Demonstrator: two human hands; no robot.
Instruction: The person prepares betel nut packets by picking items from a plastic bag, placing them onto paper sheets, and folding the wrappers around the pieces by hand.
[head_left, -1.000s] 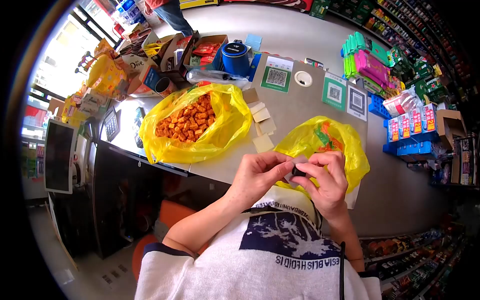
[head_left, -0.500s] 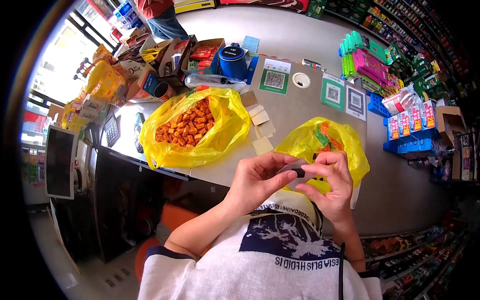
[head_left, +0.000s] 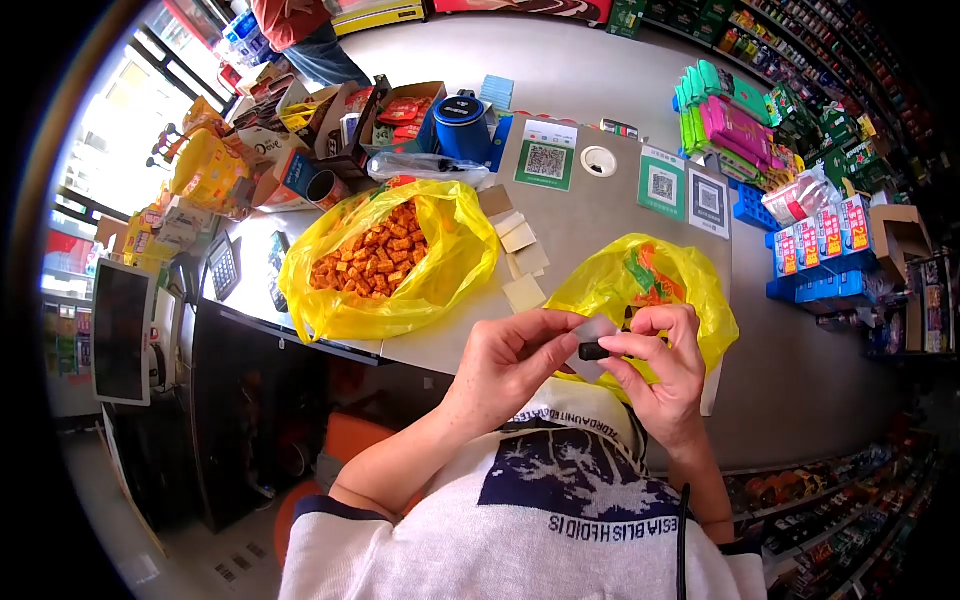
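Lump (head_left: 592,352), black, between left fingers (head_left: 550,355) pinching translucent sheet (head_left: 599,327) and right fingers (head_left: 645,347) pinching lump's end

black piece (head_left: 591,351) | stubby, lying sideways | against pale translucent sheet (head_left: 597,327)

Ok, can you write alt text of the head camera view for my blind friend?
A person's left hand and right hand hold a small black lump and a thin whitish sheet near a crinkly yellow plastic bag. On the grey counter, another yellow plastic bag holds orange-brown cubes.
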